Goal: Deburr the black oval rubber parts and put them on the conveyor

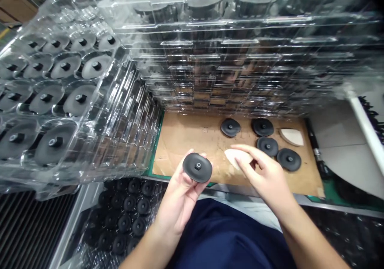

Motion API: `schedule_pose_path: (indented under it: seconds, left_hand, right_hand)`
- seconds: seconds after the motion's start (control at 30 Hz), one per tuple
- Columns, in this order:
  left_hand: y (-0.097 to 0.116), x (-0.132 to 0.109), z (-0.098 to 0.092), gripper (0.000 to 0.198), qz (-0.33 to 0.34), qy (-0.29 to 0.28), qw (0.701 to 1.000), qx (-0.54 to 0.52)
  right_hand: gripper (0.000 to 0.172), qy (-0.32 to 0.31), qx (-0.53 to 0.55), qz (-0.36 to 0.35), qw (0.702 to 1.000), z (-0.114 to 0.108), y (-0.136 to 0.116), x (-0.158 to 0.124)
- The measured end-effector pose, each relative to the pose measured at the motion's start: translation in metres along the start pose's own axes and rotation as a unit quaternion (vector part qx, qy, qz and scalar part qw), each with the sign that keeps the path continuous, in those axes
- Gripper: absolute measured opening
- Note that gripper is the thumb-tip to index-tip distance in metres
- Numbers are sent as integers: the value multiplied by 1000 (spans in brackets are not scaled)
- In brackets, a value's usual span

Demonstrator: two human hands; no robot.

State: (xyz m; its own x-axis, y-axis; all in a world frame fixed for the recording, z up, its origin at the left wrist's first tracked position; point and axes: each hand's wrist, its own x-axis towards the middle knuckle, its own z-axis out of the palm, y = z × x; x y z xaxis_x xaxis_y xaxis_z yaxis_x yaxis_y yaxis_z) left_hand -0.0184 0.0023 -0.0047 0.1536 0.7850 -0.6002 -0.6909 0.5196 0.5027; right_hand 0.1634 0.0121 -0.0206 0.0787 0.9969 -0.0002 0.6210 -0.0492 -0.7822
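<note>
My left hand (pixel 183 195) grips a black rounded disc (pixel 205 169) from below, its short central stub facing up. Between the thumb and fingers of my right hand (pixel 265 173) is a white, leaf-shaped pad (pixel 235 157), held to the right of the disc and apart from it. Several similar black discs lie beyond my right hand on the brown cardboard (pixel 186 135), one of them (pixel 230 128) set off to the left. A second cream pad (pixel 291 136) rests beside them at the right.
Tall stacks of clear plastic trays (pixel 210 69) wall off the back, and more trays (pixel 87 129) with black discs stand at the left. Below the bench edge sits a lower tray (pixel 127 205) of black discs. A white bin-like panel (pixel 339 129) borders the right side.
</note>
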Motion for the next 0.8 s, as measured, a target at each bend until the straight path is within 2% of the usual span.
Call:
schedule_pose_path:
  seconds: [0.07,0.13,0.2,0.27,0.3,0.4,0.43,0.53,0.57,0.63,0.7,0.73,0.8]
  left_hand:
    - [-3,-1,3,48,-1,-10,1000,22]
    - [-4,-3,6,44,-11,-15,999,45]
    - [-4,-5,9,43,-17,-9,998,56]
    - [-4,-6,11,41,-7,-7,998,57]
    - [-4,-6,12,39,-3,-11,998,59]
    - [-4,-7,14,34,-1,-43,997,67]
    - [-3,-8,14,37,-3,-49,996,68]
    - [-2,-8,16,53,-2,-26,997,79]
    - [-2,-8,17,54,-5,-18,996,86]
    - [-3,-8,21,46,-9,-24,995,98]
    - [-4,-10,24,39,-11,-46,995,90]
    - [-3,-11,25,38,-11,-55,995,80]
    - [-1,-13,25,42,-21,-54,996,61]
  right_hand:
    - [23,35,41,-111,992,-5,-38,3]
    - [23,-1,59,-198,979,-6,-67,2]
    - [22,-90,71,-217,969,-7,-81,0]
    - [21,-142,61,-203,967,-6,-82,0]
    - [21,-121,45,-203,971,-6,-81,0]
    - [26,6,28,-237,971,-5,-76,-5]
    - [26,10,49,-250,967,-6,-75,-7]
    - [21,-67,117,-242,961,-10,-76,-13]
    - [20,-73,116,-229,964,-11,-76,-12]
    - [20,-27,83,-215,973,-11,-78,-10]
    - [23,25,64,-233,970,-10,-78,-8]
    - [24,26,72,-245,966,-12,-76,-9]
    - [23,-22,104,-253,961,-17,-70,-13]
